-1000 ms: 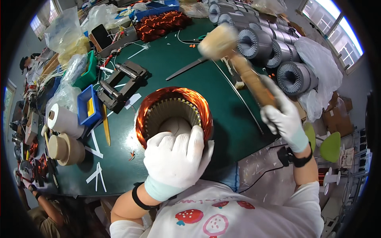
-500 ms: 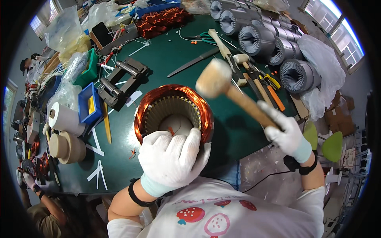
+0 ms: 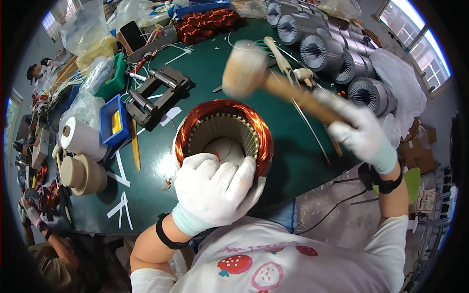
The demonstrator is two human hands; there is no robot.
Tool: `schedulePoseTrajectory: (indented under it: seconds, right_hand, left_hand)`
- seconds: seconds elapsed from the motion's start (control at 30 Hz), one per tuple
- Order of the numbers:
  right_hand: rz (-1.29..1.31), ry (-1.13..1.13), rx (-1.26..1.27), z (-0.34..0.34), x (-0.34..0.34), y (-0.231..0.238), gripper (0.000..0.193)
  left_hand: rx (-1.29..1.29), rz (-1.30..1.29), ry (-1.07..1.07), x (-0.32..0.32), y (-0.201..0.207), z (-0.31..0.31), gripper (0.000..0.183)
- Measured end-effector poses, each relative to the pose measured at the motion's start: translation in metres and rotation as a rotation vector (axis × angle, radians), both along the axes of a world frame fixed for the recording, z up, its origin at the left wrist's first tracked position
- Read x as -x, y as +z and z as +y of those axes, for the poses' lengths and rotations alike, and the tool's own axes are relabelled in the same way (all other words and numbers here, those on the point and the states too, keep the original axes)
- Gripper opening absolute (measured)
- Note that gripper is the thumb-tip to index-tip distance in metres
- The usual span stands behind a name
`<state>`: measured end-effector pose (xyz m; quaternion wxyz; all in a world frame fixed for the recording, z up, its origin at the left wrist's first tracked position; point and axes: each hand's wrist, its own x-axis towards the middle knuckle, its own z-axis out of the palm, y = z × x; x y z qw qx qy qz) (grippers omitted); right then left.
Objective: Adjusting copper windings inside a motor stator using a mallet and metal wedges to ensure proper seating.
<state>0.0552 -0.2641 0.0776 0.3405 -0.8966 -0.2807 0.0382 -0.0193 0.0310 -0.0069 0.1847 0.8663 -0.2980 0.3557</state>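
Note:
A motor stator [image 3: 264, 139], with shiny copper windings round its top and dark slots inside, stands upright on the green table. My gloved left hand [image 3: 212, 193] grips its near rim, the fingers curled over the edge into the bore. The palm hides the near part of the windings. In my gloved right hand [image 3: 364, 129] is the handle of a wooden mallet [image 3: 245, 71], raised at the right. The mallet's head is blurred by motion and hangs in the air above the far side of the stator, apart from it.
Several grey stator cores [image 3: 320, 51] lie at the far right beside another mallet [image 3: 303, 74]. To the left are a metal fixture [image 3: 159, 95], a blue bin [image 3: 112, 124], a thread cone [image 3: 80, 136] and paper strips [image 3: 122, 210]. A co-worker's hand [image 3: 33, 214] shows at the far left.
The mallet has swung left and upward, its head more blurred now. My right hand has moved right and is held lower. The left hand keeps its hold, while the whole view has shifted slightly.

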Motion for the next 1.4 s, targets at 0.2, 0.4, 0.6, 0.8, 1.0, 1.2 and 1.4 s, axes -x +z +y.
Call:
schedulePoseTrajectory:
  seconds: [0.2,0.4,0.6,0.8,1.0,1.2,1.4]
  right_hand:
    - [0.227,-0.222,-0.162,0.003,0.005,-0.066,0.055]
    - [-0.321,-0.099,0.072,0.017,-0.047,-0.090,0.049]
    - [-0.213,-0.092,0.450,0.059,-0.196,-0.121,0.038]
    - [-0.482,-0.152,0.843,0.059,-0.272,-0.194,0.036]
    - [-0.572,-0.043,0.544,0.065,-0.261,-0.170,0.018]
    - [-0.210,-0.191,-0.164,0.070,-0.197,-0.122,0.029]
    - [0.541,0.004,-0.783,0.039,-0.089,-0.074,0.039]
  left_hand:
    - [-0.013,-0.023,-0.058,-0.006,0.002,0.010,0.041]
    - [-0.005,-0.006,-0.094,-0.007,0.013,0.014,0.034]
    - [0.050,-0.027,-0.084,-0.007,0.005,0.013,0.031]
    - [0.105,-0.010,-0.110,-0.006,0.003,0.017,0.031]
    - [0.142,-0.096,-0.168,-0.014,0.003,0.022,0.019]
    - [0.140,-0.105,-0.164,-0.014,0.000,0.021,0.018]
    - [0.128,-0.057,-0.135,-0.008,-0.006,0.020,0.031]
